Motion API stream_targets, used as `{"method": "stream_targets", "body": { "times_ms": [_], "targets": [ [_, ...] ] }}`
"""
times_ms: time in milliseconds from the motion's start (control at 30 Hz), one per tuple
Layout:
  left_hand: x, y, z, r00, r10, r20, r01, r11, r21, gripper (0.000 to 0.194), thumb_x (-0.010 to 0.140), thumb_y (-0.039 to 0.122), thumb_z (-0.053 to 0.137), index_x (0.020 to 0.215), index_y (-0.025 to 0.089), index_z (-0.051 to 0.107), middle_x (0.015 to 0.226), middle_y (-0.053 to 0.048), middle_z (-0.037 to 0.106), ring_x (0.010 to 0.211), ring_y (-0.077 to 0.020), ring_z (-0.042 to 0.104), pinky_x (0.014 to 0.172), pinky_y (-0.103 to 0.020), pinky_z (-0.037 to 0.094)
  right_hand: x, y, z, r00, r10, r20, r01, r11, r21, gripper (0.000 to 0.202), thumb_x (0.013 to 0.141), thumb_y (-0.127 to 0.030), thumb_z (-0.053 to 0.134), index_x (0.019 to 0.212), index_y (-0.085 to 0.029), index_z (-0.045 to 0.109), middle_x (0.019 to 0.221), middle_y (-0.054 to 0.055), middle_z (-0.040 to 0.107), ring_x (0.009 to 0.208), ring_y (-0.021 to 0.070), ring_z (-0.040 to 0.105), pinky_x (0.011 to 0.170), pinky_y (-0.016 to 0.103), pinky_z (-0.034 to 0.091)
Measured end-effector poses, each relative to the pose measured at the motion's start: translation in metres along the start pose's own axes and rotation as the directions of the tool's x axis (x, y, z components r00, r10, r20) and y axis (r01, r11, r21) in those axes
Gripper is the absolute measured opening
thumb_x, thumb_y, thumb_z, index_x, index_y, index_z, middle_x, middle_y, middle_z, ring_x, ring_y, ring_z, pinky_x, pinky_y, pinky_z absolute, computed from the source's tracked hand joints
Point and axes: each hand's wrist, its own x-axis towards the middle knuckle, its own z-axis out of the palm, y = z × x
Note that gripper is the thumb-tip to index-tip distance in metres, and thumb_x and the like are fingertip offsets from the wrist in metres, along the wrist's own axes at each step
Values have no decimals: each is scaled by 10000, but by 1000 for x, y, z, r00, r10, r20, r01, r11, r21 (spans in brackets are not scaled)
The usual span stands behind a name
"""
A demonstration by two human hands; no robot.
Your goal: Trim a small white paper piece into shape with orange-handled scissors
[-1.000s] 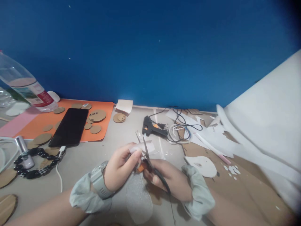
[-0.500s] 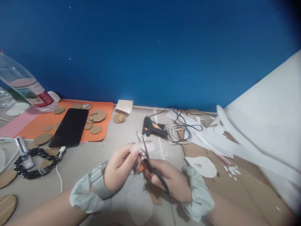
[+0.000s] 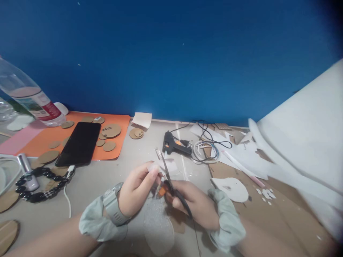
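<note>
Scissors [image 3: 175, 192] with dark handles sit in my right hand [image 3: 197, 205], whose fingers are wrapped round them. Their blades stand apart and point away from me, around a small piece of white paper [image 3: 170, 166]. My left hand [image 3: 139, 189] pinches that paper between thumb and fingers, just left of the blades. An orange bit [image 3: 162, 191] shows by the scissor handles; I cannot make out what it is. Below my hands lies a glittery, translucent rounded piece [image 3: 158, 225]. Just beyond the blades, a black glue gun [image 3: 175, 145] rests on the table.
To the left are a phone [image 3: 79, 142] on orange paper [image 3: 122, 139], cardboard discs [image 3: 111, 131], a beaded bracelet [image 3: 40, 171] and a tilted bottle [image 3: 32, 96]. Coiled cables [image 3: 205, 151], white paper scraps [image 3: 265, 193] and a white cutout [image 3: 232, 189] lie at right, before a blue wall [image 3: 171, 64].
Both hands keep nearly the same pose, with the paper still between the scissor blades. The view has shifted very slightly.
</note>
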Motion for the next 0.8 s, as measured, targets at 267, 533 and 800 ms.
{"method": "stream_targets", "body": {
  "times_ms": [267, 533, 800],
  "targets": [
    [1, 2, -1, 1000, 10, 4, -10, 1000, -6, 377, 968, 330, 377, 663, 163, 524, 621, 19, 552, 589, -101, 520, 591, -205, 411, 0, 1, 1, 1000, 22, -1, -22, 1000, 11, 562, 841, -679, 410, 919, -150, 585, 723, -5, 477, 662, 133, 443, 626, 237, 385],
    [1, 1, 0, 1000, -13, 1, 13, 1000, -27, 390, 964, 355, 379, 656, 164, 522, 613, 16, 548, 572, -107, 521, 580, -214, 416, 1, 3, 3, 999, 27, -19, -26, 999, 21, 556, 839, -675, 420, 907, -149, 588, 712, -8, 474, 642, 127, 436, 614, 237, 377],
    [-1, -1, -3, 998, 6, -63, -8, 999, -35, 309, 962, 360, 383, 804, 170, 568, 699, 12, 555, 638, -114, 518, 623, -221, 424, -1, 5, 3, 996, 84, -25, -85, 996, -34, 587, 803, -717, 422, 910, -166, 593, 705, -9, 506, 632, 133, 463, 600, 235, 391]
  ]
}}
